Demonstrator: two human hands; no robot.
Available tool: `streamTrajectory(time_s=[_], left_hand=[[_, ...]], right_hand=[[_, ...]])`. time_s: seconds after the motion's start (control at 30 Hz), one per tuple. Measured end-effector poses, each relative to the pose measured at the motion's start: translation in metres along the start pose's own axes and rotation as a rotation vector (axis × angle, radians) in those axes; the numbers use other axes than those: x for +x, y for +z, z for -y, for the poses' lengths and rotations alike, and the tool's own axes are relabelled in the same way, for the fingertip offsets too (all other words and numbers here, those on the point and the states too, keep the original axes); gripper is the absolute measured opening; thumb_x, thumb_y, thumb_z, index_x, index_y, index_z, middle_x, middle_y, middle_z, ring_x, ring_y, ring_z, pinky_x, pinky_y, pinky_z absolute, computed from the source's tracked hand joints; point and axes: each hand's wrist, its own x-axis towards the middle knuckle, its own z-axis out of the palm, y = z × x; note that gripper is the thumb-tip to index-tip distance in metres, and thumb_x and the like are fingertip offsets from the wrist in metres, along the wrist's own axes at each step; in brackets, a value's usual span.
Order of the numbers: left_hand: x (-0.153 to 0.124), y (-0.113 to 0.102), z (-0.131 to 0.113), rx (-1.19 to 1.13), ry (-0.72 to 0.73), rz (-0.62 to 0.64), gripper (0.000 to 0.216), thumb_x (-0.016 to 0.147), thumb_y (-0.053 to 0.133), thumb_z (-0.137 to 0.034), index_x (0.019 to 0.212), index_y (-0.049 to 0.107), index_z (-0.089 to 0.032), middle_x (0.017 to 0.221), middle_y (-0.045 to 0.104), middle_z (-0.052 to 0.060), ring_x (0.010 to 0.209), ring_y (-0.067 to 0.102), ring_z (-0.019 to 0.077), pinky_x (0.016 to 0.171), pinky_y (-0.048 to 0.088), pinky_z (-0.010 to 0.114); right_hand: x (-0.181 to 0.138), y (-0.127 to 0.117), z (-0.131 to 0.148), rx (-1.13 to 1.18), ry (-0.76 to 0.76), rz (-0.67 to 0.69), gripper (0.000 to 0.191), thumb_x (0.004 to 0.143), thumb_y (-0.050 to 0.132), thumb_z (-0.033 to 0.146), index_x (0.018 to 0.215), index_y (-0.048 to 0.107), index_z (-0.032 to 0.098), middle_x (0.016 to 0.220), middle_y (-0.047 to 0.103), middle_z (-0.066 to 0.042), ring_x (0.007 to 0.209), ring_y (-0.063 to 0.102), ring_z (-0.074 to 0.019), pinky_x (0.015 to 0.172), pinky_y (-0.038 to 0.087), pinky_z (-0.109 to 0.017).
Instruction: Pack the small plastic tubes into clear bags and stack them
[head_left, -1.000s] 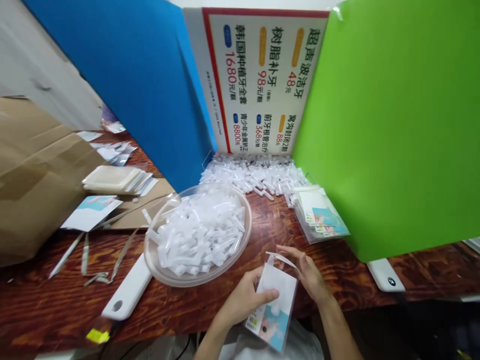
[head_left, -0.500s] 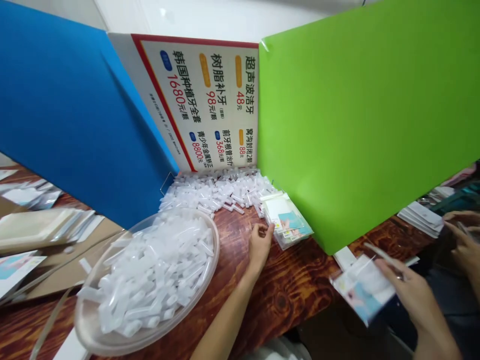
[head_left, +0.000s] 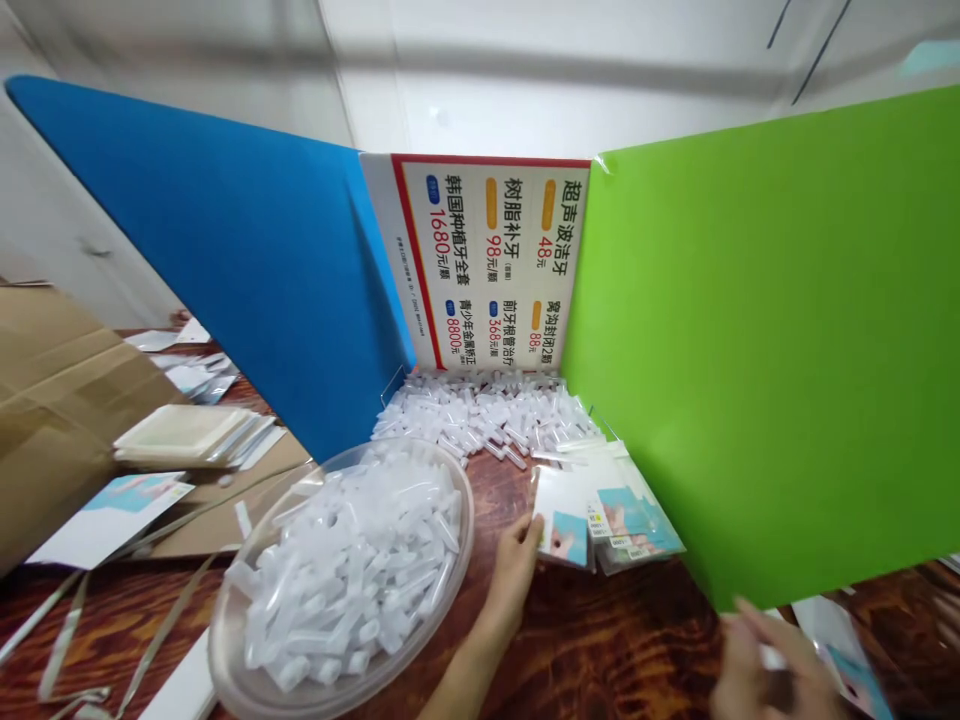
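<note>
My left hand [head_left: 517,560] is closed on the left edge of a clear packet [head_left: 562,520] with a white card and a blue picture inside. That packet overlaps a small stack of similar packets [head_left: 637,510] lying against the green panel. Low on the right, my right hand [head_left: 776,670] is smeared by motion. A small white bit shows by its fingers, and I cannot make out whether they grip it. Just beyond it lies another packet [head_left: 851,655] with a blue picture, partly covered by the hand.
A clear round tub [head_left: 465,500] heaped with short white plastic pieces stands left of my left hand. More pieces [head_left: 487,410] are piled behind. Blue [head_left: 225,240] and green [head_left: 765,330] panels rise around a printed board [head_left: 495,270]. A cardboard box [head_left: 67,400] stands far left.
My left hand now holds a packet beside the stack; before, it was at the stack's edge. My right hand, earlier holding a packet, has moved lower. The view has shifted, and another person's hands have left it.
</note>
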Motion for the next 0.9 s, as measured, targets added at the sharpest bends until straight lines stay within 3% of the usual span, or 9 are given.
streamTrajectory(time_s=[0.07, 0.13, 0.23, 0.33, 0.4, 0.53, 0.67, 0.77, 0.9], left_hand=[[-0.021, -0.027, 0.010, 0.009, -0.055, -0.015, 0.066, 0.072, 0.067, -0.077, 0.073, 0.071, -0.011, 0.066, 0.067, 0.004, 0.058, 0.052, 0.0151, 0.054, 0.034, 0.024], [-0.044, -0.055, 0.026, -0.014, -0.169, -0.029, 0.066, 0.068, 0.072, -0.078, 0.070, 0.070, -0.012, 0.063, 0.066, 0.004, 0.055, 0.052, 0.0140, 0.052, 0.032, 0.024], [-0.076, -0.089, 0.048, -0.006, -0.251, -0.079, 0.068, 0.060, 0.076, -0.080, 0.061, 0.068, -0.013, 0.056, 0.063, 0.003, 0.048, 0.049, 0.0122, 0.049, 0.030, 0.024], [-0.099, -0.105, 0.051, -0.017, -0.240, -0.083, 0.064, 0.062, 0.077, -0.077, 0.062, 0.069, -0.014, 0.057, 0.065, 0.003, 0.050, 0.049, 0.0125, 0.049, 0.032, 0.024], [-0.106, -0.108, 0.045, -0.019, -0.223, -0.067, 0.063, 0.064, 0.076, -0.077, 0.063, 0.070, -0.014, 0.058, 0.066, 0.003, 0.052, 0.051, 0.0131, 0.051, 0.034, 0.025], [-0.107, -0.106, 0.032, -0.074, -0.242, -0.062, 0.064, 0.061, 0.077, -0.078, 0.065, 0.070, -0.015, 0.062, 0.068, 0.004, 0.055, 0.055, 0.0145, 0.050, 0.037, 0.024], [-0.104, -0.104, 0.024, -0.073, -0.250, -0.055, 0.059, 0.070, 0.076, -0.072, 0.068, 0.068, -0.014, 0.064, 0.067, 0.003, 0.052, 0.052, 0.0118, 0.044, 0.032, 0.021], [-0.103, -0.104, 0.017, -0.054, -0.273, 0.009, 0.057, 0.073, 0.074, -0.071, 0.068, 0.066, -0.014, 0.064, 0.066, 0.003, 0.048, 0.047, 0.0093, 0.041, 0.025, 0.020], [-0.099, -0.107, 0.007, -0.021, -0.269, 0.178, 0.056, 0.079, 0.070, -0.069, 0.069, 0.065, -0.015, 0.064, 0.064, 0.001, 0.050, 0.046, 0.0086, 0.043, 0.026, 0.019]], right_hand=[[0.012, 0.051, 0.045, 0.124, -0.225, 0.021, 0.022, 0.095, 0.057, 0.032, 0.112, 0.069, 0.029, 0.091, 0.073, -0.011, 0.083, 0.069, -0.0307, 0.077, 0.055, -0.045], [0.037, 0.105, 0.083, 0.175, -0.364, 0.244, 0.022, 0.098, 0.049, 0.024, 0.107, 0.069, 0.027, 0.091, 0.072, -0.010, 0.087, 0.068, -0.0281, 0.079, 0.055, -0.041], [0.084, 0.184, 0.112, -0.090, -0.232, 0.536, 0.028, 0.098, 0.042, 0.014, 0.111, 0.066, 0.018, 0.108, 0.069, -0.014, 0.103, 0.065, -0.0277, 0.091, 0.052, -0.040], [0.113, 0.243, 0.110, -0.163, -0.144, 0.567, 0.031, 0.094, 0.045, 0.009, 0.120, 0.062, 0.008, 0.118, 0.063, -0.024, 0.114, 0.059, -0.0336, 0.097, 0.047, -0.047], [0.118, 0.262, 0.100, -0.145, -0.119, 0.577, 0.031, 0.093, 0.045, 0.006, 0.118, 0.063, 0.007, 0.117, 0.063, -0.024, 0.115, 0.057, -0.0329, 0.100, 0.044, -0.048], [0.109, 0.252, 0.076, -0.021, -0.137, 0.669, 0.024, 0.094, 0.048, 0.008, 0.106, 0.068, 0.012, 0.108, 0.067, -0.016, 0.108, 0.060, -0.0267, 0.099, 0.045, -0.041], [0.089, 0.202, 0.056, 0.252, -0.187, 0.872, 0.017, 0.094, 0.058, 0.022, 0.097, 0.075, 0.017, 0.100, 0.070, -0.008, 0.098, 0.065, -0.0218, 0.093, 0.050, -0.035], [0.075, 0.170, 0.047, 0.566, -0.098, 1.008, 0.023, 0.093, 0.065, 0.037, 0.096, 0.078, 0.019, 0.101, 0.069, -0.008, 0.098, 0.065, -0.0229, 0.090, 0.051, -0.036], [0.063, 0.153, 0.044, 0.642, 0.052, 0.937, 0.029, 0.090, 0.069, 0.047, 0.096, 0.080, 0.021, 0.102, 0.067, -0.008, 0.100, 0.064, -0.0241, 0.093, 0.048, -0.038]])
